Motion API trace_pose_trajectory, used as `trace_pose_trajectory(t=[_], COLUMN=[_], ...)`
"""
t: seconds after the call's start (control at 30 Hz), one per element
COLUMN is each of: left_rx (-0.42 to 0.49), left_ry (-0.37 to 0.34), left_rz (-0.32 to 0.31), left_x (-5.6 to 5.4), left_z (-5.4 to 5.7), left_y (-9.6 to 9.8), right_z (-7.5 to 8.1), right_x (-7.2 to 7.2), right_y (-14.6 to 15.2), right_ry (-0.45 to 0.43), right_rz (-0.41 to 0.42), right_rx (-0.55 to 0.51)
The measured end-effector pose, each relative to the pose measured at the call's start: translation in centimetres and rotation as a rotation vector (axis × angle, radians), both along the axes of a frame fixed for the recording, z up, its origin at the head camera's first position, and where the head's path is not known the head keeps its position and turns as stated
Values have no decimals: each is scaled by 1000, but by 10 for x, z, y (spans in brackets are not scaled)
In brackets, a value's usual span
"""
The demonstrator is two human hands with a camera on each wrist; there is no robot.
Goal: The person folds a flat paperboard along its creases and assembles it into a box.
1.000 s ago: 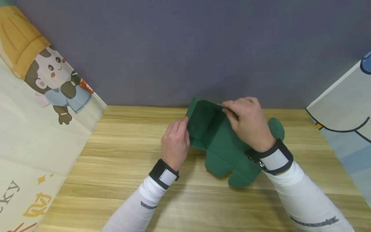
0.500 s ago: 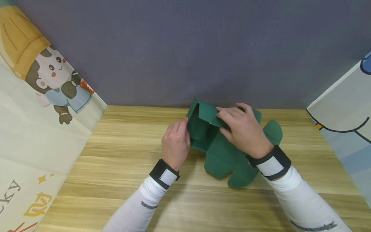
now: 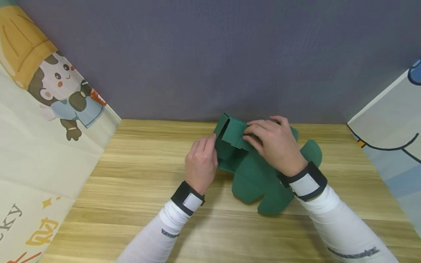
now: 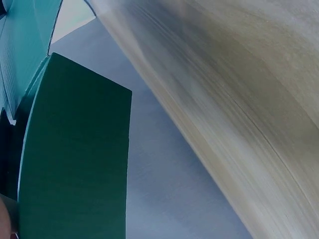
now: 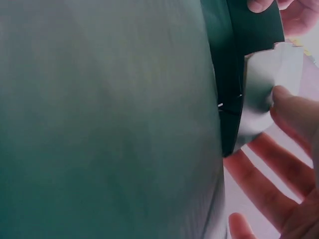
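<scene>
A green cardboard box (image 3: 254, 173), partly folded, lies on the table with its left part raised into an open hollow. My left hand (image 3: 201, 162) pinches the left wall, thumb inside and fingers outside, as the right wrist view shows. That side panel (image 4: 75, 149) fills much of the left wrist view. At the upper edge, my right hand (image 3: 276, 144) pinches a flap (image 3: 235, 132) that leans over the hollow. Up close, the right thumb presses one face of this flap (image 5: 261, 82), with fingers behind it. Part of the box is hidden beneath the right hand and wrist.
Rounded tabs (image 3: 276, 202) of the box spread toward the front, and another tab (image 3: 312, 151) sticks out at the right. A wood-grain table (image 3: 138, 190) lies underneath. Behind it rises a dark grey-blue wall (image 3: 210, 62); printed cloth (image 3: 19, 146) borders the left.
My right hand has brought the upper flap forward and down, so it now covers part of the hollow. The left hand stays nearly in place on the left wall.
</scene>
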State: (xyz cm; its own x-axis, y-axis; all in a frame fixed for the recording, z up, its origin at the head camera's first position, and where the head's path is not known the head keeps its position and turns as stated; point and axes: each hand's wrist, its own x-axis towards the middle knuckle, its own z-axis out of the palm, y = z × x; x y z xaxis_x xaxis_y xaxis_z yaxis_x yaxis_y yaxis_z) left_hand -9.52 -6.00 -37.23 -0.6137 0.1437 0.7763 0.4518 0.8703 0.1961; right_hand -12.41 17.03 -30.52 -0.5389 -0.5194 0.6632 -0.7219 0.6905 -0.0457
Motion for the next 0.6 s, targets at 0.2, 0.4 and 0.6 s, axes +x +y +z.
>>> trace_pose_trajectory(t=[0.2,0.4,0.6], left_rx=[-25,-26,-25], left_ry=[7,2,-2], left_rz=[-1,-7,-7], left_x=[2,5,9], left_z=[0,1,2], left_y=[2,4,6], right_z=[-1,0,-1], right_x=[-3,-5,-8], right_y=[-4,-6,-8], right_ry=[-12,-83,-95], right_rz=[-59,-128,-166], right_rx=[-36,-40,-15])
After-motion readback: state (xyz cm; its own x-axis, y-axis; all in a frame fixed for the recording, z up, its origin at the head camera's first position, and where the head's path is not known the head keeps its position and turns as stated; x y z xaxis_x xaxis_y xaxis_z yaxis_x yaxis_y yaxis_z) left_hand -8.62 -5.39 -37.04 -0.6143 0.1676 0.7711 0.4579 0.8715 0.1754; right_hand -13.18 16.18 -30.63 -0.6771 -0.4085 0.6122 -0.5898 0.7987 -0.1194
